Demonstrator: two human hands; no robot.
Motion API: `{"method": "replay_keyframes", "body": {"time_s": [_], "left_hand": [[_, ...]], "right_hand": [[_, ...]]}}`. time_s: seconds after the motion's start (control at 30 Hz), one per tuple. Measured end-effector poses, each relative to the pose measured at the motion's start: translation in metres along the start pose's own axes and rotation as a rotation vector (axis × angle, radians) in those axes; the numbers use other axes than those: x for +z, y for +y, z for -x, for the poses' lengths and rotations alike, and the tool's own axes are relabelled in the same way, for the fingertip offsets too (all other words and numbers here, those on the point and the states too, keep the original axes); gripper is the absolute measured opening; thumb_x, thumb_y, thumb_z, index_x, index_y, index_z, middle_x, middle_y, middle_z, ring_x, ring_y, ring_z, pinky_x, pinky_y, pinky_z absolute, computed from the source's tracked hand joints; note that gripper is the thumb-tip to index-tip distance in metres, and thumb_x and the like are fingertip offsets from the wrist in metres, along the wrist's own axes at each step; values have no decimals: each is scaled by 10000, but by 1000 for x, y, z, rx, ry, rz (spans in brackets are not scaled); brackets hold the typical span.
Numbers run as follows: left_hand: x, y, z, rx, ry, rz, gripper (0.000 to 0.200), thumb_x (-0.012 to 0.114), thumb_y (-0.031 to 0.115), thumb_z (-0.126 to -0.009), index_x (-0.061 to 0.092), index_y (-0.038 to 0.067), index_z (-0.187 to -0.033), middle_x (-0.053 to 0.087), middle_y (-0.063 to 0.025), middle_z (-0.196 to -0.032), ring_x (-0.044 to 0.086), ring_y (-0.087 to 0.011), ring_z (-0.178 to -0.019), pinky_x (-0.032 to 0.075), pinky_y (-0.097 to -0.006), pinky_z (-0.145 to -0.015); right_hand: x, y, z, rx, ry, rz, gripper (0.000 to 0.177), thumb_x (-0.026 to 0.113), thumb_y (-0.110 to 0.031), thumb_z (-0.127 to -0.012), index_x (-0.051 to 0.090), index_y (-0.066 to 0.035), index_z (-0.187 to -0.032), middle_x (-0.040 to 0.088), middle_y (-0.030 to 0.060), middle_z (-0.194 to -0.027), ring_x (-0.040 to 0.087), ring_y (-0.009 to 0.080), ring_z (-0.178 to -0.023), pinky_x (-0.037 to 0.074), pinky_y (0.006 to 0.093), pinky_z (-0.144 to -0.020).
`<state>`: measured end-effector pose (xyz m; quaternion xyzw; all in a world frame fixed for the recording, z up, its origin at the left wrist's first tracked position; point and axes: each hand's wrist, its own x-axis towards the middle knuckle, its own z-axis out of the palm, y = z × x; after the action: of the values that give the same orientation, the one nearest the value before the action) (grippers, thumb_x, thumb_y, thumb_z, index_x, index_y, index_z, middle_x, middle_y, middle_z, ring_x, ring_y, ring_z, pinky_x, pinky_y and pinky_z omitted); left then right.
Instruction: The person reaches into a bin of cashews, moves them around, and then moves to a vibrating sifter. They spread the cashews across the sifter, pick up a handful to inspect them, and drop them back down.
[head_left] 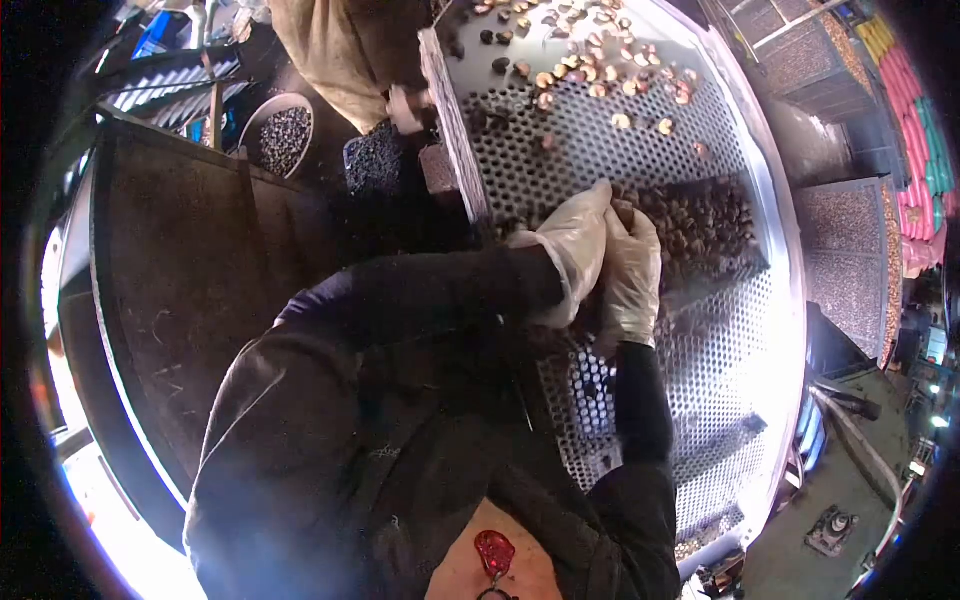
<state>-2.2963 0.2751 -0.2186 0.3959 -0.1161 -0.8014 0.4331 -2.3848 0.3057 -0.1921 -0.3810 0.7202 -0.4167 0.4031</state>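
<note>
Both hands wear thin pale gloves and meet at the near edge of a heap of dark brown nuts (705, 225) on the perforated metal table (720, 330). The left hand (572, 252) lies with fingers stretched out toward the heap, its grip released. The right hand (632, 272) is just beside it and touching it, with fingers bent down into the nuts (possibly clenched on a few, but I cannot tell). Paler nuts (600, 75) lie scattered farther up the table, well apart from the 2 hands. A co-worker in tan clothing (335, 50) rests a gloved hand (405, 108) at the table's edge, near a bowl of dark kernels (282, 135).
</note>
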Motion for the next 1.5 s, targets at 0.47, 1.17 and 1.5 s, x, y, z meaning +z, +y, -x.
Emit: {"method": "replay_keyframes", "body": {"time_s": [0.47,1.17,1.5], "left_hand": [[1,112,73,-347,-262,-140,685,473,596,-1236,619,51,-1624,685,-140,-1612,632,-270,-1408,441,-401,-1257],[10,29,9,-121,-61,161,560,507,497,-1261,705,20,-1477,754,-120,-1375,657,-244,-1235,498,-374,-1161],[44,183,120,-303,-78,-170,893,558,696,-1152,435,99,-1804,468,-169,-1856,443,-373,-1681,244,-661,-1375]], "right_hand": [[-134,10,-146,129,294,627,1006,665,-804,-1045,520,-136,-1783,584,266,-1753,592,442,-1592,450,696,-1303],[1,5,-28,173,-109,-166,657,707,-512,-1155,716,19,-1542,808,221,-1419,794,336,-1242,661,443,-1044],[-75,-88,-87,-31,193,12,925,672,-648,-1126,493,-11,-1771,534,254,-1797,466,404,-1691,323,503,-1408]]}}
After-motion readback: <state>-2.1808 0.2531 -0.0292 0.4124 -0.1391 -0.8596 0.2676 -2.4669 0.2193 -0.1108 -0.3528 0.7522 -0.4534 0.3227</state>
